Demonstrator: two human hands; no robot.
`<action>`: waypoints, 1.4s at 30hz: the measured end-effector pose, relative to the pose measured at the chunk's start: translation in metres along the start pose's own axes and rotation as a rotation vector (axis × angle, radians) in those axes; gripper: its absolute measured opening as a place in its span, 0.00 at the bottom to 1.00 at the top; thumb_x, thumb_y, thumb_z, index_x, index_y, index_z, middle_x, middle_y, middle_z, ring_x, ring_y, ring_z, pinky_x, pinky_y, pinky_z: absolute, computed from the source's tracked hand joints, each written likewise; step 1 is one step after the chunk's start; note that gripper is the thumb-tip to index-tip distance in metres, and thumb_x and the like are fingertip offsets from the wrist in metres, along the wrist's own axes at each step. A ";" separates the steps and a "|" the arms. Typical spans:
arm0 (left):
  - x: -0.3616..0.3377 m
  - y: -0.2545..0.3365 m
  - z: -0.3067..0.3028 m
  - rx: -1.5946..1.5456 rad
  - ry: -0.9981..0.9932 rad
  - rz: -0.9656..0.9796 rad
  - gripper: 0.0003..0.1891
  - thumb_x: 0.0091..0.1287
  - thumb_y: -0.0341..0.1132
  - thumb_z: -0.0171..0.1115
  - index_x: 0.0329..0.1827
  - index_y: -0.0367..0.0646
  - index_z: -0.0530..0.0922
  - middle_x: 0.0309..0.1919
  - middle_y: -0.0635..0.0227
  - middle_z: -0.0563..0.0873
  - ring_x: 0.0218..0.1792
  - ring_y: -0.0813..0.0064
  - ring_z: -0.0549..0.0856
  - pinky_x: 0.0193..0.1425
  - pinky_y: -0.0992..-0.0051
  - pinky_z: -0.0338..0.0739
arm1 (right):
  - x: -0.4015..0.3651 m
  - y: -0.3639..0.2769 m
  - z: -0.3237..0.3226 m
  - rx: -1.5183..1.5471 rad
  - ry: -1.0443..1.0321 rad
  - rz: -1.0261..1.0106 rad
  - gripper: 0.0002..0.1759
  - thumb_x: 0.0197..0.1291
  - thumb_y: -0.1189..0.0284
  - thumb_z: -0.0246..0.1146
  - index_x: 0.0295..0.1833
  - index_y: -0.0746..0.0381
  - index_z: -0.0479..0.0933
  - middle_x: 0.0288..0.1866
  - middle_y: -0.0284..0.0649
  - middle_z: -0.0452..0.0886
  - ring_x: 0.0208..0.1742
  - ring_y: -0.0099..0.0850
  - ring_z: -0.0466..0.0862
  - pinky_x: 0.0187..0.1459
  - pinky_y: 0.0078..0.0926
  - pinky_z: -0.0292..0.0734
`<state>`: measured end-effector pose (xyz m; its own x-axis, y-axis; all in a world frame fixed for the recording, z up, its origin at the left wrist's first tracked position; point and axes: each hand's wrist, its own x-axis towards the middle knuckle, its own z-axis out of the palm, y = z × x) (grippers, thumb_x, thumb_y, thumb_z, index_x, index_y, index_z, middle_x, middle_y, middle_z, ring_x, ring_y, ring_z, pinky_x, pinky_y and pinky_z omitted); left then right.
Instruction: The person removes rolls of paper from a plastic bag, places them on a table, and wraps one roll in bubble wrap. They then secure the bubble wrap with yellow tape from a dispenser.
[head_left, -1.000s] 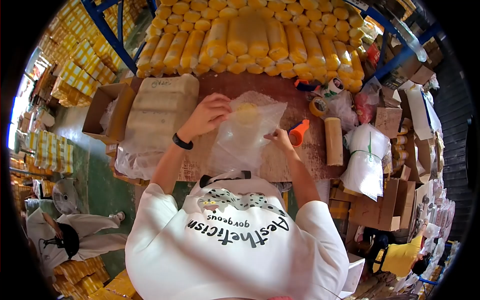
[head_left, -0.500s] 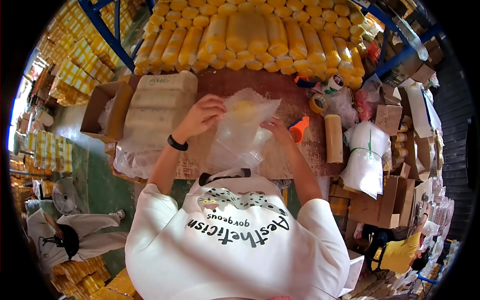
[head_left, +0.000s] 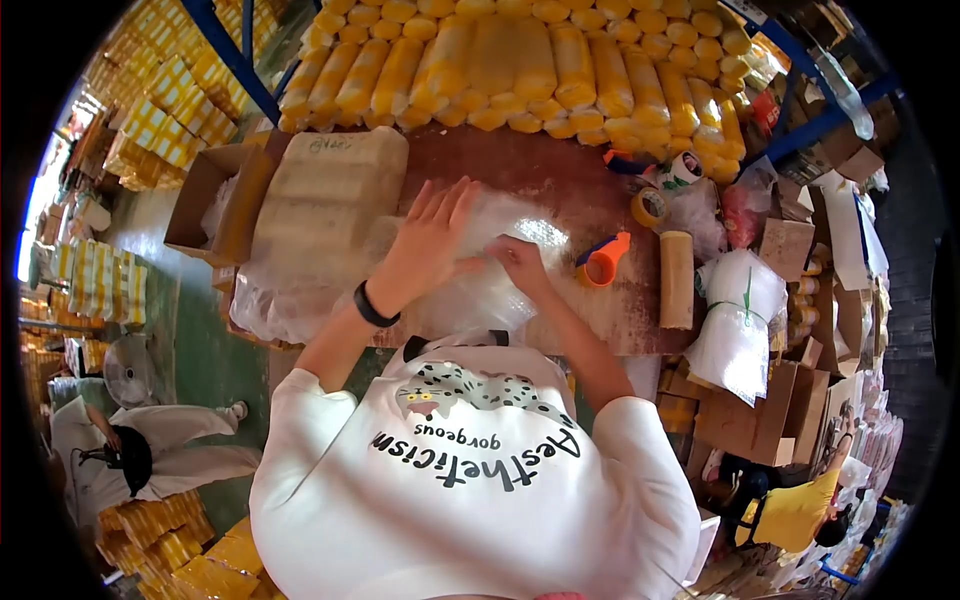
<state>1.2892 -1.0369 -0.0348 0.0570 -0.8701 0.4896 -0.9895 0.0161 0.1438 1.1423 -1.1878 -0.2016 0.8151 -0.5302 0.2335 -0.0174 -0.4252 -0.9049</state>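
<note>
A clear bubble-wrap bag lies on the worn reddish table in front of me, its surface shining in the light. Across its left part my left hand is spread, fingers stretched out and pointing away from me. My right hand is closed at the right side of the bag, its fingertips appearing to pinch the plastic. Under my hands much of the bag is hidden. An orange and blue tape dispenser stands to the right of my right hand.
Yellow-wrapped rolls are piled along the back. On the left sit a large wrapped pack and an open carton. A brown roll, yellow tape and a tied plastic bundle are at right. Two other people are nearby.
My left hand has moved right over the bag and flattened, and my right hand has moved left and curled. The raised bag now lies flatter; its yellow round patch no longer shows.
</note>
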 end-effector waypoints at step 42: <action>-0.083 -0.017 0.000 -0.142 0.013 -0.133 0.08 0.47 0.26 0.59 0.31 0.47 0.78 0.30 0.69 0.83 0.32 0.66 0.83 0.29 0.67 0.78 | -0.020 0.078 0.029 -0.933 -0.351 0.398 0.46 0.57 0.46 0.58 0.76 0.56 0.53 0.76 0.61 0.45 0.76 0.59 0.47 0.69 0.54 0.54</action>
<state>1.3016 -0.9652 -0.0776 0.1884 -0.8627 0.4693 -0.9445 -0.0281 0.3274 1.1413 -1.1889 -0.2870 0.7715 -0.5770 -0.2681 -0.6328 -0.7397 -0.2290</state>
